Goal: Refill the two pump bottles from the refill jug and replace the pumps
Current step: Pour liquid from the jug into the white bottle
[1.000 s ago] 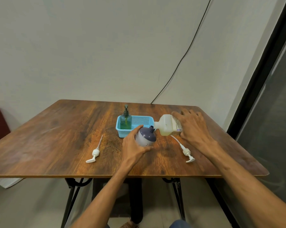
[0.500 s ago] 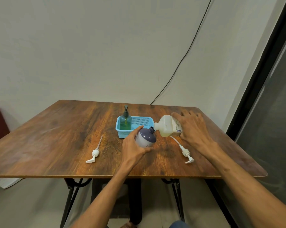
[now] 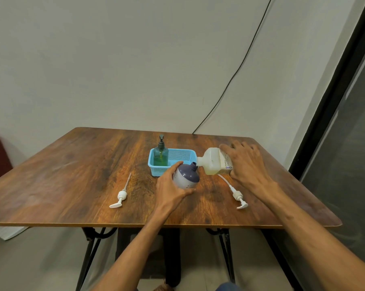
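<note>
The left hand [image 3: 173,191] grips the tilted purple pump bottle [image 3: 186,177]; the right hand [image 3: 249,164] grasps the refill jug [image 3: 213,164], tipped almost flat. Two detached white pumps lie on the tabletop [image 3: 72,175], one left [image 3: 120,196] and one right [image 3: 237,195]. The jug spout sits at the bottle's open neck; flow cannot be seen. Raise the jug base gradually, hold the spout centred, and steady the bottle. Beyond, a green pump bottle [image 3: 160,157] stands in a blue basket [image 3: 180,154].

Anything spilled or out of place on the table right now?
No spill shows. Two white pumps lie loose on the table, expected mid-refill. The right hand tips the jug sideways, mouth at the purple bottle, which the left hand holds tilted.
</note>
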Demonstrator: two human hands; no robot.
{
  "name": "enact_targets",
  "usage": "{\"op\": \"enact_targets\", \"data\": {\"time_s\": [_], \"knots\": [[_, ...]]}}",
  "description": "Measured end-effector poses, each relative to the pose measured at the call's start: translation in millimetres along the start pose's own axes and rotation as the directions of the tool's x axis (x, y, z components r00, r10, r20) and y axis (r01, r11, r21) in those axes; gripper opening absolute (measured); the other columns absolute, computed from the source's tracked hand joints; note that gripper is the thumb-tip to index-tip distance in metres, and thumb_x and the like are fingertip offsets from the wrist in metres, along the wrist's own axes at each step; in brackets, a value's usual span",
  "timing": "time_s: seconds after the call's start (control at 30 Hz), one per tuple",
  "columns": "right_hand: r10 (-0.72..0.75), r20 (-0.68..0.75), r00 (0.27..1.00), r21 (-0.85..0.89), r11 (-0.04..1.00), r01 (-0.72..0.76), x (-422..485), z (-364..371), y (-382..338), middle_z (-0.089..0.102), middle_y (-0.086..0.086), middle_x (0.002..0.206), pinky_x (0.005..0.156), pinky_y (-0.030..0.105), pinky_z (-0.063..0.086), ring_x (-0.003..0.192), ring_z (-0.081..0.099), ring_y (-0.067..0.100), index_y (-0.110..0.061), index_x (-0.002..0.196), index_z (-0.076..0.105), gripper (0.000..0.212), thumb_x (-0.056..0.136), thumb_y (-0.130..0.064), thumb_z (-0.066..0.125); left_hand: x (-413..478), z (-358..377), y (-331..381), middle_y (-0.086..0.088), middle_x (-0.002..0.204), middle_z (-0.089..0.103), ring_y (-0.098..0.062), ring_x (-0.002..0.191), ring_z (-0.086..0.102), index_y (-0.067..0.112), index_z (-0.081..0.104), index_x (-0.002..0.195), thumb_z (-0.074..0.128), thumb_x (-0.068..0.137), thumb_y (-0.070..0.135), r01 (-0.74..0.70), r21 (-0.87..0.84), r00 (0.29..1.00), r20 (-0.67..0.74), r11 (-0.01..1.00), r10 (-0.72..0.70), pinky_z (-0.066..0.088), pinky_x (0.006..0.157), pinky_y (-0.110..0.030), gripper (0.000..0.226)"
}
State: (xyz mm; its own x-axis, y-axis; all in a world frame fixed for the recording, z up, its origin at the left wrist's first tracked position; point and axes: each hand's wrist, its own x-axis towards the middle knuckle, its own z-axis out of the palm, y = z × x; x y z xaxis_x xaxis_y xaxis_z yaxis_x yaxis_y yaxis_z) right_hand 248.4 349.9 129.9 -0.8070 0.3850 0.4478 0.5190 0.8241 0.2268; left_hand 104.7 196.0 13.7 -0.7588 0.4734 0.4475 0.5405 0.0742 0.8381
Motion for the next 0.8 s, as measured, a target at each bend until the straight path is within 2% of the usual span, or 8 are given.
{"op": "enact_targets", "data": {"time_s": [0.23, 0.43, 0.6, 0.8], "knots": [[-0.001, 0.003, 1.000, -0.007, 1.000, 0.001, -1.2, -2.1, -0.4, 0.054, 0.004, 0.131, 0.100, 0.044, 0.040, 0.118, 0.053, 0.027, -0.032, 0.143, 0.042, 0.077, 0.076, -0.043, 0.079, -0.3, 0.9, 0.8, -0.002, 0.135, 0.059, -0.013, 0.117, 0.057, 0.015, 0.051, 0.139, 0.095, 0.056, 0.027, -0.007, -0.006, 1.000, 0.000, 1.000, 0.007, 0.051, 0.102, -0.036, 0.094], [-0.004, 0.013, 1.000, -0.006, 1.000, 0.004, -2.7, -4.0, -0.8, 0.054, 0.006, 0.132, 0.100, 0.044, 0.040, 0.118, 0.052, 0.028, -0.030, 0.144, 0.042, 0.074, 0.079, -0.037, 0.077, -0.8, 1.1, -0.9, 0.000, 0.134, 0.059, -0.012, 0.117, 0.057, 0.016, 0.052, 0.138, 0.095, 0.057, 0.029, -0.009, -0.003, 1.000, 0.004, 1.000, 0.009, 0.050, 0.101, -0.033, 0.093], [-0.002, 0.023, 1.000, -0.010, 1.000, 0.002, -2.1, -4.4, -0.8, 0.052, 0.006, 0.136, 0.102, 0.044, 0.039, 0.121, 0.051, 0.027, -0.030, 0.145, 0.040, 0.077, 0.079, -0.040, 0.078, -0.6, 0.9, -1.3, 0.001, 0.134, 0.059, -0.008, 0.114, 0.055, 0.017, 0.051, 0.139, 0.095, 0.055, 0.031, -0.010, 0.004, 1.000, 0.010, 1.000, 0.010, 0.050, 0.101, -0.031, 0.095], [0.001, 0.031, 1.000, -0.013, 1.000, -0.001, -1.8, -4.8, -0.4, 0.052, 0.005, 0.136, 0.102, 0.043, 0.038, 0.122, 0.050, 0.027, -0.031, 0.144, 0.040, 0.075, 0.080, -0.040, 0.077, 0.3, 1.7, -3.5, -0.001, 0.134, 0.060, -0.014, 0.116, 0.059, 0.015, 0.052, 0.139, 0.095, 0.055, 0.033, -0.008, -0.005, 1.000, 0.010, 1.000, 0.008, 0.052, 0.101, -0.038, 0.096]]}}
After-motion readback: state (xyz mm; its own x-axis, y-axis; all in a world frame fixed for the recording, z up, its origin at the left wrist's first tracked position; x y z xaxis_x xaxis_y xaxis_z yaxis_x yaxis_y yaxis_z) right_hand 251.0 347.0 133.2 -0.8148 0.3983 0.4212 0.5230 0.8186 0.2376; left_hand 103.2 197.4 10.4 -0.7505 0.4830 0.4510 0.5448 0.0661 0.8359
